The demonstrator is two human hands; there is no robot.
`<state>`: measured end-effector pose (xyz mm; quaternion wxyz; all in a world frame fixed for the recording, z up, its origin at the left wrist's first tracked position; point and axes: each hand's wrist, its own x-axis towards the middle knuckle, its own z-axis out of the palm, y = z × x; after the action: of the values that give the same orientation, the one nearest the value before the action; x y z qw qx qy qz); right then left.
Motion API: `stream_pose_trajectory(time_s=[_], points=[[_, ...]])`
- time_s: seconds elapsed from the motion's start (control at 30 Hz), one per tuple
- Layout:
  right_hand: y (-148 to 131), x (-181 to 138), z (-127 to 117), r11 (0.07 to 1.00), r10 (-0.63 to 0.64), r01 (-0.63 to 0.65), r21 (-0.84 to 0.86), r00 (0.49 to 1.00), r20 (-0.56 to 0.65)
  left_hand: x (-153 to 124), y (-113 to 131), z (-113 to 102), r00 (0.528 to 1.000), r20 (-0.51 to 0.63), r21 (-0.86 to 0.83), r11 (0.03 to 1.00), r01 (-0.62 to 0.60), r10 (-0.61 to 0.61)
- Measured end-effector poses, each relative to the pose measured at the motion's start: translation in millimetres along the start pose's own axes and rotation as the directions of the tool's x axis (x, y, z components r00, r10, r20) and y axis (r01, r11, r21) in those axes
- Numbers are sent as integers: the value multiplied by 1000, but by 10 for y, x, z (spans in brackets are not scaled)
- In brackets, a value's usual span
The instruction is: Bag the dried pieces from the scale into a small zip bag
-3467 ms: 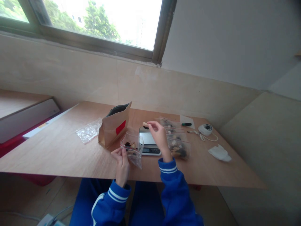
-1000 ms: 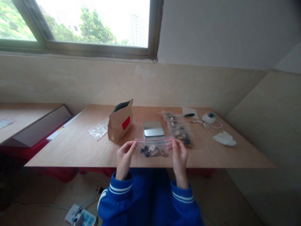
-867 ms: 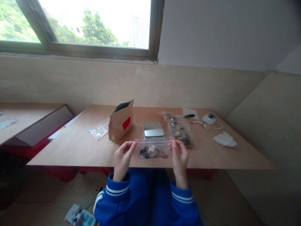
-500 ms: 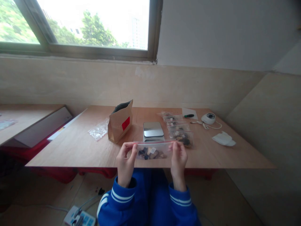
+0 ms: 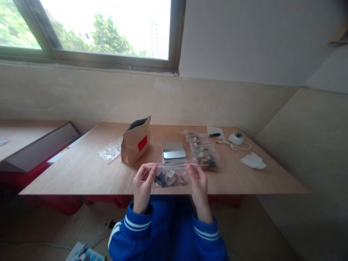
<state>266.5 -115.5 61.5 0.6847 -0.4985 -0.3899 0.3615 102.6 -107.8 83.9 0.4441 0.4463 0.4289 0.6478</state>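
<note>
A clear zip bag with a red seal strip hangs between my hands above the table's front edge. Dark and brown dried pieces and a small white label show inside it. My left hand pinches the bag's top left corner between thumb and fingers. At the right part of the seal, my right hand grips the strip the same way. Just behind the bag stands a small scale with a shiny metal top. Several filled zip bags lie in an overlapping row to the right of the scale.
A brown paper pouch with a red label stands open-topped left of the scale, beside crumpled clear plastic. At the right are a white dome camera with its cable, a green-handled tool on white paper, and a white cloth or tissue.
My right hand has shifted left along the seal, closer to my left hand. The whole view has turned slightly to the right.
</note>
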Motion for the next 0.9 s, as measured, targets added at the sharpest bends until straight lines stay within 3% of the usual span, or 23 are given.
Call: stream_pose_trajectory(time_s=[0.2,0.43,0.63,0.77,0.9], points=[[-51,-13,-4,999,-39,38,-37,999,-15,9,34,-56,1000,4,182,983,-7,6],[-61,-43,37,990,-128,126,-61,991,-39,-24,-34,-29,998,-52,262,964,-32,47],[47,-29,56,998,41,-37,56,996,-82,-34,-71,37,998,11,215,974,-68,67],[73,-15,69,989,86,-91,116,995,43,-40,-141,68,998,60,42,999,-17,14],[66,-9,67,991,67,-84,101,985,159,-14,-189,26,998,66,32,999,-7,4]])
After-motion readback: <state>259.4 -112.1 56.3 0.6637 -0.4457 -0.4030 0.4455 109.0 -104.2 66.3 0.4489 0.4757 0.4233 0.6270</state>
